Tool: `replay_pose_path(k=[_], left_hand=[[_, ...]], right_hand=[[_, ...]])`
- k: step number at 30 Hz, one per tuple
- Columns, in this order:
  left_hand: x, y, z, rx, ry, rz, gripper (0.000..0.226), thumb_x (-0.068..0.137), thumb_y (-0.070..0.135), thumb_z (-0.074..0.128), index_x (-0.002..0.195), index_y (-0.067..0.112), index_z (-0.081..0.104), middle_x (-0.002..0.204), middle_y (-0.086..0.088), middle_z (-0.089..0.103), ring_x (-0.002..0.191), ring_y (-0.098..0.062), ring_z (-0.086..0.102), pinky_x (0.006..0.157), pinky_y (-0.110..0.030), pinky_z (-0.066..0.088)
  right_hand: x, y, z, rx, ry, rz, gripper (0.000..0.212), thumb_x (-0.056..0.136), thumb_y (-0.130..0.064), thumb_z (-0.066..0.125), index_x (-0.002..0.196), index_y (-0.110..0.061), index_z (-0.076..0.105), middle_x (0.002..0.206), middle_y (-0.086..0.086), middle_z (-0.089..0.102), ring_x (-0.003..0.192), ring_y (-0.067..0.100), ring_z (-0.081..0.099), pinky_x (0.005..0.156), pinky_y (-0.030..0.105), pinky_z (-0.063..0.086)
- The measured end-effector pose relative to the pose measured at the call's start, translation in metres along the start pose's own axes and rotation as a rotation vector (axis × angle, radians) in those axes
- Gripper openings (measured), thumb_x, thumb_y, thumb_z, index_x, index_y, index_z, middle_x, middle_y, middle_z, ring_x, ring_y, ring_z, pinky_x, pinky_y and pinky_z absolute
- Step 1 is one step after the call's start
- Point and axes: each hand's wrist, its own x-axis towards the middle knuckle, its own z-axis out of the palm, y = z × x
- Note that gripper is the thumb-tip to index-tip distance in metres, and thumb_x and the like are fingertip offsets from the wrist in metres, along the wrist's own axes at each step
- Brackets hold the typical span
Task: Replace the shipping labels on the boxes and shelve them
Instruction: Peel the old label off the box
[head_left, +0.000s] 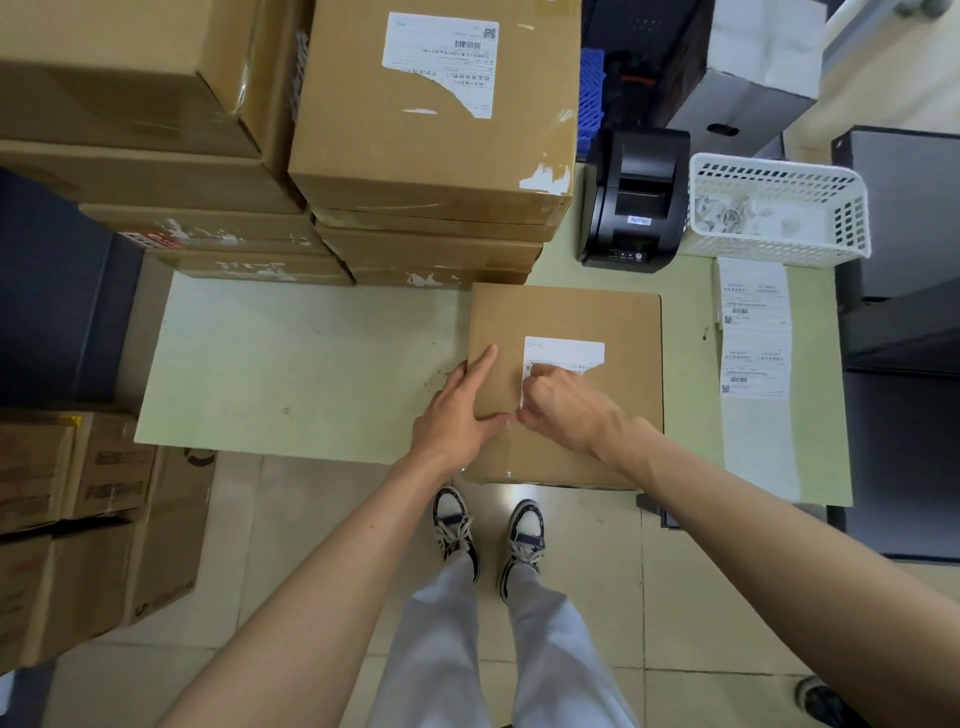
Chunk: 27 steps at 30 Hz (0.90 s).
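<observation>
A flat cardboard box (613, 322) lies at the table's front edge, right of centre. A white shipping label (566, 353) is stuck on its top. My left hand (462, 405) rests on the box's left edge with straight fingers, thumb stretched along the top. My right hand (561, 405) sits on the label's lower left part with curled fingers, pinching at the label's edge. It hides the label's lower half.
Two stacks of cardboard boxes (431, 130) fill the table's back and left; the top one carries a torn label (441, 62). A black label printer (636, 202), a white basket of paper scraps (779, 213) and a strip of printed labels (753, 332) lie right. More cartons (78, 519) stand on the floor left.
</observation>
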Motion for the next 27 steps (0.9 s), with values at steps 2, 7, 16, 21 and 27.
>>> replay_pose_path(k=[2,7,16,21,27], left_hand=[[0.0008,0.0004,0.0,0.003,0.005,-0.002,0.093,0.086,0.051,0.072,0.148,0.067,0.004,0.166,0.012,0.018,0.148,-0.019,0.031,0.109,-0.045,0.039],[0.0007,0.0001,-0.0001,0.006,0.004,0.001,0.093,0.086,0.05,0.072,0.147,0.067,0.004,0.166,0.011,0.019,0.147,-0.02,0.033,0.108,-0.045,0.04],[0.001,0.0007,-0.0002,0.006,0.004,-0.005,0.093,0.087,0.05,0.073,0.148,0.066,0.005,0.167,0.009,0.017,0.148,-0.02,0.032,0.109,-0.044,0.039],[-0.0002,0.0002,-0.0005,-0.011,0.001,0.001,0.093,0.087,0.05,0.073,0.148,0.067,0.005,0.166,0.01,0.017,0.148,-0.019,0.032,0.11,-0.046,0.04],[0.0013,-0.001,0.0014,0.0,0.004,-0.005,0.093,0.086,0.051,0.072,0.148,0.067,0.005,0.167,0.009,0.017,0.149,-0.019,0.031,0.111,-0.045,0.038]], right_hand=[[0.0025,-0.0005,0.0007,-0.006,-0.002,0.006,0.022,0.092,-0.016,0.052,0.086,0.002,0.064,0.097,0.016,0.058,0.088,0.033,0.059,0.072,0.037,0.042],[0.0014,0.0034,-0.0001,0.027,-0.013,-0.009,0.018,0.091,-0.016,0.056,0.077,-0.005,0.057,0.096,0.016,0.059,0.086,0.033,0.059,0.073,0.037,0.044],[0.0052,0.0033,0.0002,-0.005,-0.019,-0.009,0.021,0.091,-0.014,0.052,0.085,0.002,0.063,0.096,0.017,0.058,0.085,0.034,0.059,0.072,0.037,0.042],[0.0036,0.0063,0.0,0.033,-0.023,0.004,0.021,0.091,-0.022,0.058,0.084,-0.002,0.063,0.097,0.013,0.059,0.087,0.029,0.058,0.07,0.031,0.037],[0.0093,0.0036,0.0007,-0.036,-0.044,0.007,0.023,0.09,-0.02,0.057,0.089,0.001,0.065,0.096,0.016,0.06,0.085,0.033,0.06,0.066,0.032,0.036]])
